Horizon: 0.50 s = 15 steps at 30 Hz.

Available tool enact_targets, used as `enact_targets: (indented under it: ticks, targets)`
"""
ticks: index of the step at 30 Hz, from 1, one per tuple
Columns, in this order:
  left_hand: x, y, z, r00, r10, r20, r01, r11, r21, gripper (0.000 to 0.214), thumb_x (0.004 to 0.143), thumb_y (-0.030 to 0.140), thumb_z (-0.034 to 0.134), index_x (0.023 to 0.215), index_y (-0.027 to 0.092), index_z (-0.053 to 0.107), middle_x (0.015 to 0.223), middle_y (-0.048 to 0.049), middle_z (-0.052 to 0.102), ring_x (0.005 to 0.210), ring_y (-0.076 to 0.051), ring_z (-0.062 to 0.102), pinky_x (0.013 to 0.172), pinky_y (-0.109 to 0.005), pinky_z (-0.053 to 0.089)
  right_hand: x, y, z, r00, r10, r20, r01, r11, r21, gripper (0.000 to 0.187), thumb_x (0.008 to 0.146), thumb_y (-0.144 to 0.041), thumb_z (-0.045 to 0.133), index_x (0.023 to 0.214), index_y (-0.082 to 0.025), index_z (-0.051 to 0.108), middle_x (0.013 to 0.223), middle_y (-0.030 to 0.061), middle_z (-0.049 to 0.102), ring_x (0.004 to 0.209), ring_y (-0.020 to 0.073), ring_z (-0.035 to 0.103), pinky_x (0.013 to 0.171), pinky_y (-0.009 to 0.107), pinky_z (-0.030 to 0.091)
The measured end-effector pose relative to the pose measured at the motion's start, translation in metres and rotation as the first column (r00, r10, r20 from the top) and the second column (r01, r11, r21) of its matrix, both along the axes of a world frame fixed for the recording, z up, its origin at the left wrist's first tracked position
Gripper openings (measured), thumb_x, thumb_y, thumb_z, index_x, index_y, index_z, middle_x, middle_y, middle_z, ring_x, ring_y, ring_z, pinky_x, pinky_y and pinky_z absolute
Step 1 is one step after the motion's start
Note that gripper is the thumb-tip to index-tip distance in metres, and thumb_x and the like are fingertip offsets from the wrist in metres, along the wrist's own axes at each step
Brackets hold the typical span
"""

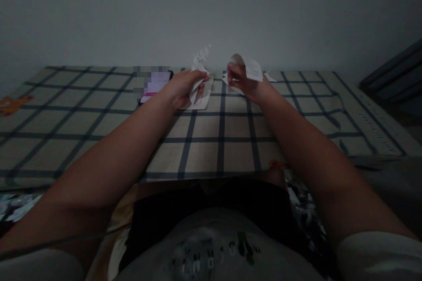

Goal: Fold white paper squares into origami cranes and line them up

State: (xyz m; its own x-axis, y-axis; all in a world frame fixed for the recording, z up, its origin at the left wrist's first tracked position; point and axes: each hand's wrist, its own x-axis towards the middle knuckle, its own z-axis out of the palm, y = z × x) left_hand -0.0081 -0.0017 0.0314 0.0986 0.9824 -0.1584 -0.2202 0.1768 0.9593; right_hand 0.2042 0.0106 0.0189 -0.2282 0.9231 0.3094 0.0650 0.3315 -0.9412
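Note:
Both my arms reach forward over a checked cloth [231, 140]. My left hand [184, 88] is closed on a torn strip of white printed paper [200, 59] that sticks up above the fingers. My right hand [240, 80] pinches another piece of white paper [253, 69], held a little above the cloth. Between and under the hands lie a flat white paper slip [203, 99] and small scraps [268, 77]. The two held pieces are apart, with a gap between them.
A phone [154, 85] with a lit screen lies left of my left hand. An orange shape [11, 104] sits at the cloth's far left edge. A pale wall rises behind the cloth. A dark object [395, 79] stands at the right.

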Motion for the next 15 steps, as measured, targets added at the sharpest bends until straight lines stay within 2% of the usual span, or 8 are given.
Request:
enact_targets:
  ticks: [2, 5, 9, 12, 15]
  targets:
    - [-0.002, 0.001, 0.0, 0.999, 0.018, 0.047, -0.017, 1.0, -0.002, 0.01, 0.09, 0.018, 0.075, 0.093, 0.019, 0.066, 0.074, 0.0024, 0.066, 0.053, -0.004, 0.056, 0.057, -0.017, 0.046, 0.007, -0.001, 0.008, 0.996, -0.088, -0.033, 0.088, 0.996, 0.0, 0.041, 0.097, -0.064, 0.068, 0.09, -0.026, 0.056, 0.095, 0.0019, 0.068, 0.085, 0.0144, 0.067, 0.079, 0.026, 0.057]
    - [-0.004, 0.004, -0.002, 0.998, 0.011, 0.062, -0.01, 1.0, -0.012, 0.021, 0.088, 0.026, 0.079, 0.105, 0.021, 0.068, 0.078, 0.0006, 0.069, 0.059, -0.009, 0.062, 0.061, -0.021, 0.051, 0.02, 0.002, 0.019, 0.981, -0.194, 0.004, 0.194, 0.98, -0.048, 0.039, 0.103, -0.062, 0.058, 0.092, -0.024, 0.059, 0.094, 0.0015, 0.067, 0.089, 0.0147, 0.069, 0.079, 0.026, 0.055]
    - [-0.006, 0.006, -0.004, 0.996, 0.029, 0.081, -0.029, 1.0, -0.003, 0.024, 0.092, 0.033, 0.075, 0.113, 0.022, 0.069, 0.088, -0.0017, 0.071, 0.067, -0.012, 0.066, 0.066, -0.023, 0.056, 0.035, 0.009, 0.024, 0.981, -0.178, 0.077, 0.188, 0.971, -0.149, 0.035, 0.108, -0.04, 0.046, 0.083, -0.022, 0.061, 0.085, 0.0042, 0.067, 0.073, 0.015, 0.062, 0.068, 0.028, 0.05]
    - [-0.006, 0.007, -0.005, 0.995, 0.04, 0.091, -0.04, 0.999, 0.0, 0.026, 0.095, 0.04, 0.072, 0.113, 0.022, 0.07, 0.089, -0.0028, 0.07, 0.071, -0.013, 0.067, 0.066, -0.024, 0.056, 0.039, 0.008, 0.024, 0.927, -0.142, 0.347, 0.222, 0.954, -0.201, 0.031, 0.101, -0.031, 0.052, 0.073, -0.021, 0.061, 0.072, 0.0052, 0.064, 0.06, 0.0146, 0.052, 0.061, 0.031, 0.041]
    - [-0.007, 0.009, -0.007, 0.996, 0.027, 0.083, -0.028, 1.0, 0.005, 0.028, 0.092, 0.043, 0.076, 0.11, 0.023, 0.069, 0.084, -0.0016, 0.068, 0.067, -0.012, 0.065, 0.059, -0.021, 0.051, 0.041, 0.003, 0.025, 0.747, -0.087, 0.659, 0.242, 0.959, -0.148, 0.03, 0.095, -0.032, 0.063, 0.068, -0.02, 0.065, 0.066, 0.0057, 0.064, 0.058, 0.0157, 0.052, 0.065, 0.034, 0.043]
